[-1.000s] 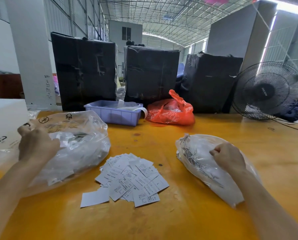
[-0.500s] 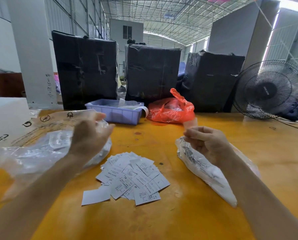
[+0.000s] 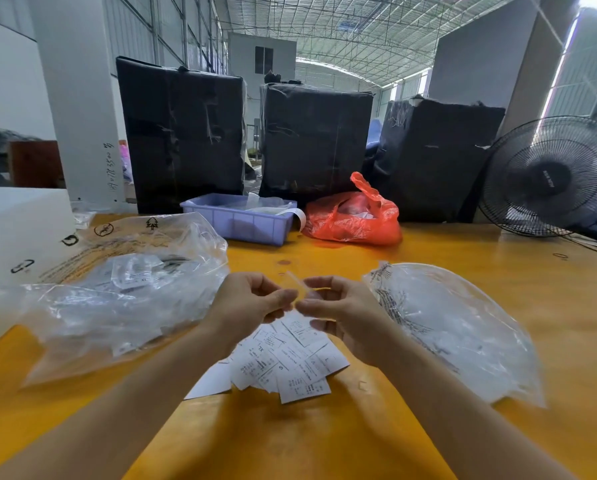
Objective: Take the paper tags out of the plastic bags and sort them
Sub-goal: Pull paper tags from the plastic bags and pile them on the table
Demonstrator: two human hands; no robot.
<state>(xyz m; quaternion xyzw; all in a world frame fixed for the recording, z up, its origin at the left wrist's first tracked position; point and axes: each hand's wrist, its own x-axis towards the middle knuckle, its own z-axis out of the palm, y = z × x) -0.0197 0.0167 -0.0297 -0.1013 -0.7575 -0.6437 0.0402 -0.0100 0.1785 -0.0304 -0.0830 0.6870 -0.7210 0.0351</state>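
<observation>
Glossy orange-yellow, the table [image 3: 463, 289] runs under a steel-trussed warehouse roof, with three black-wrapped bales [image 3: 182, 133] standing along its far edge beside a black wire-caged fan [image 3: 550, 178] at far right. Both hands meet above the near middle: the left hand [image 3: 252, 303] and the right hand [image 3: 338, 310] each curl thumb and fingertips in a pinch on a small, thin, nearly clear piece [image 3: 299, 284] held between them; blur keeps me from telling whether it is a little bag or a sealing strip. I judge the step in hand to be opening a small packet to free its tags. The next move probably calls for a light peel or pull apart, since thin film stretches and tears easily, then a tip-out over the pile. Just below the hands lies the pile of loose paper tags [image 3: 290, 362], flat white rectangles with crisp edges and black print, some showing size letters, fanned and overlapping, not yet sorted by the look of it. At left slumps a large, crumpled clear plastic bag [image 3: 124, 299], shiny and creased, with more tags inside; at right a smoother clear bag [image 3: 456, 327] lies flatter, printed along one edge. Farther back sit a lilac ribbed plastic tray [image 3: 241, 221] and a wrinkled red-orange bag [image 3: 356, 216].
</observation>
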